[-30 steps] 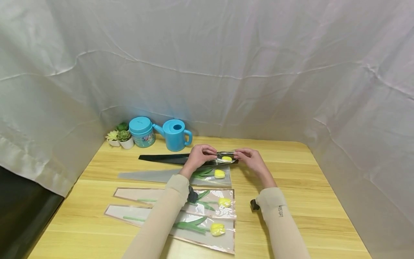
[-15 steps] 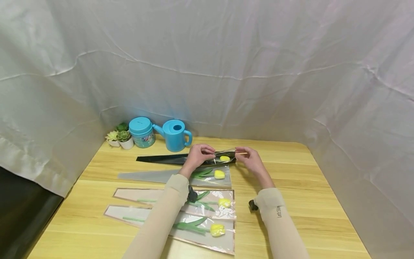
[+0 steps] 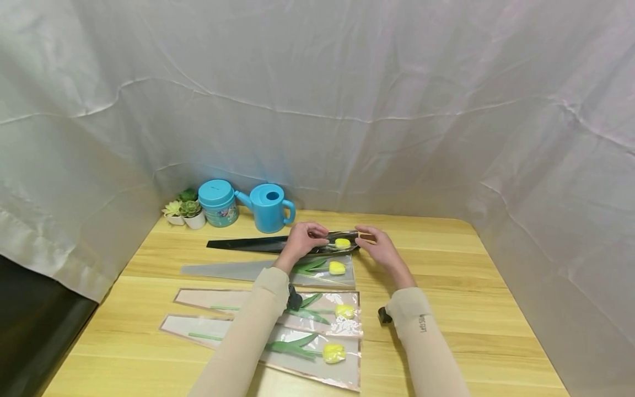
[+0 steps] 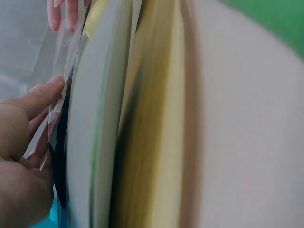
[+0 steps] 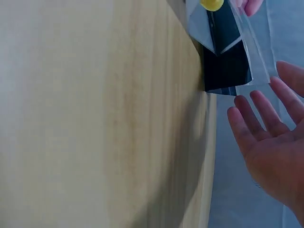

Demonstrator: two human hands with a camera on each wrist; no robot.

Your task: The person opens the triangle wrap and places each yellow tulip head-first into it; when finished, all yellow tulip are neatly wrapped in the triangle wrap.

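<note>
A long black flower sleeve lies across the far part of the wooden table, with a yellow tulip head showing at its wide right end. My left hand pinches the sleeve's clear front film beside the tulip; in the left wrist view the thumb presses that film. My right hand is at the sleeve's open mouth. The right wrist view shows its fingers straight and spread, just off the black sleeve and its clear flap, holding nothing.
Three clear sleeves with yellow tulips lie nearer me: one, a second, a third. A blue watering can, a teal jar and small succulents stand at the back left. White cloth encloses the table.
My right hand has let go of the sleeve's edge and opened its fingers, shifting a little left. The tulip head and black sleeve have slid slightly left. My left hand keeps its pinch.
</note>
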